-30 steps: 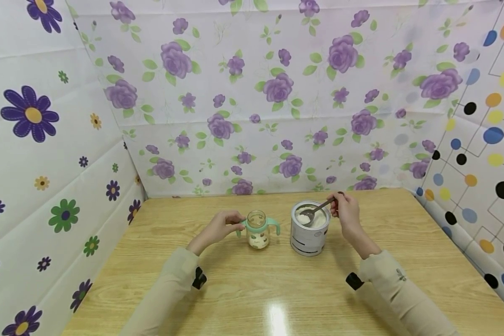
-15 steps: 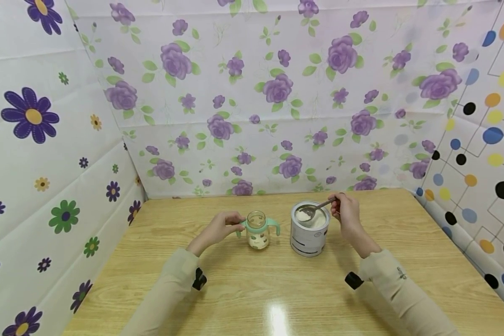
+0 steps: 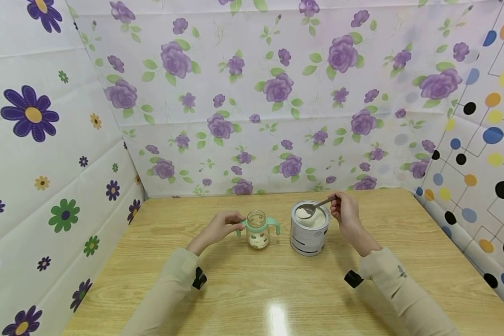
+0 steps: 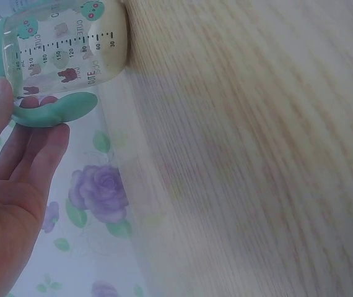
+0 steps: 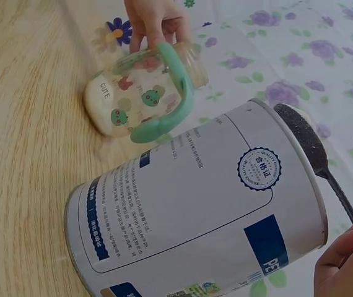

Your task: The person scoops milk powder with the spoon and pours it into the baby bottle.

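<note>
My left hand (image 3: 220, 227) grips one green handle (image 4: 59, 111) of a clear baby bottle (image 3: 258, 239) that stands upright and uncapped on the table. Pale powder lies at the bottle's bottom, and small cartoon prints and a measuring scale mark its side. To its right is an open white milk powder can (image 3: 308, 242), with cream powder (image 3: 318, 219) inside. The right hand (image 3: 346, 212) pinches the handle of a dark spoon (image 3: 312, 209). Its bowl, heaped with powder, is at the can's mouth; in the right wrist view it shows just past the rim.
The wooden table (image 3: 235, 289) carries the bottle and the can, set a short gap apart. Flowered cloth (image 3: 252, 140) hangs behind the table's far edge, and patterned cloths stand at both sides. Each wrist wears a black camera (image 3: 353, 279).
The spoon's bowl has risen from the powder inside the can up to the mouth, shifting a little left with its load. The left hand and the bottle have stayed still.
</note>
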Available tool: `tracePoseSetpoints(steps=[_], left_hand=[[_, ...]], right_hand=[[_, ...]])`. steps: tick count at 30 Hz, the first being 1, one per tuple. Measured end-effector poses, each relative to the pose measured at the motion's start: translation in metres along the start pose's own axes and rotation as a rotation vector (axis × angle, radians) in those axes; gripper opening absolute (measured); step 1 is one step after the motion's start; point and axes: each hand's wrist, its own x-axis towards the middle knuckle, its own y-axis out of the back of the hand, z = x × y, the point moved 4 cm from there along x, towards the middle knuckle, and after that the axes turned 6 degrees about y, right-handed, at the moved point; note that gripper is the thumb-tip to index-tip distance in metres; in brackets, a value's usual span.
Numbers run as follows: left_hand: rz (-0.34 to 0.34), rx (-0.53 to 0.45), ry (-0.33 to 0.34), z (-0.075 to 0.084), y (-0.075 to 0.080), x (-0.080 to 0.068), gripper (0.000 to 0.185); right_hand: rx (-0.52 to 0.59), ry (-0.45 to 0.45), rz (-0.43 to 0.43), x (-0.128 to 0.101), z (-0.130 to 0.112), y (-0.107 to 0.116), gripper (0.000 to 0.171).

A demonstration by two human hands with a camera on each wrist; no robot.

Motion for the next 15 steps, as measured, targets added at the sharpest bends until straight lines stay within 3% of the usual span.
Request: tracePoseSetpoints(steps=[15], left_hand=[[-0.008,0.006,-0.008,0.0016,0.0003,0.0000,0.020]], right_hand=[[0.035,0.003,-0.004,0.0031,-0.0071,-0.0055,0.041]])
